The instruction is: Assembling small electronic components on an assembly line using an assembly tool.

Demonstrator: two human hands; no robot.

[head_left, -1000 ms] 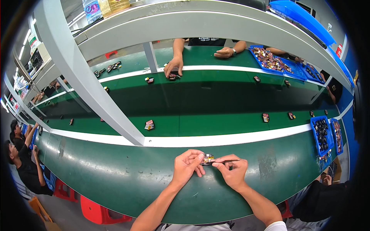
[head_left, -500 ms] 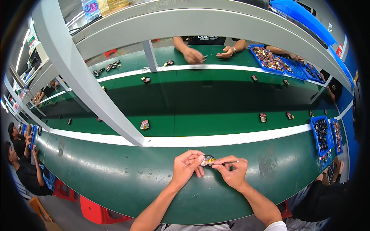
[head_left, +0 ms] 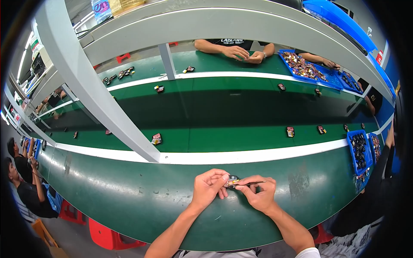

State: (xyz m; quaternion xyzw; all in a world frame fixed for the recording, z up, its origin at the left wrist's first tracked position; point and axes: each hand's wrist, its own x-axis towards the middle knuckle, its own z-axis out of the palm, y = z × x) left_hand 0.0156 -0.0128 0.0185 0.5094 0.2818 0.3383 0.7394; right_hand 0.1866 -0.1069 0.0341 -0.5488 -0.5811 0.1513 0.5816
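The sm. black unit (head_left: 232,181), w/ pale & yellow bits showing, is held up b/w your two hands over the middle of the near worktop (head_left: 142,206). Your L hand (head_left: 208,187) grips its left side, thumb on top, fingers curled round. Your R hand (head_left: 261,193) pinches a thin dark tool (head_left: 254,183), tip at the unit's right side; can't tell if it's touching. Beyond, a white rail (head_left: 241,159) edges the worktop, w/ a grey post (head_left: 84,77) slanting up on your left. Past that, a green strip (head_left: 232,139) carries more units, incl. one far-left of your hands (head_left: 156,139) & one far-right (head_left: 290,131). At the near worktop's right end: blue tray (head_left: 364,170) of black parts, 2nd tray just beside. Across, co-worker's hands (head_left: 235,52) are close together, left of a blue bin (head_left: 303,80) heaped w/ mixed sm. parts. Red stool (head_left: 103,236) near-left.
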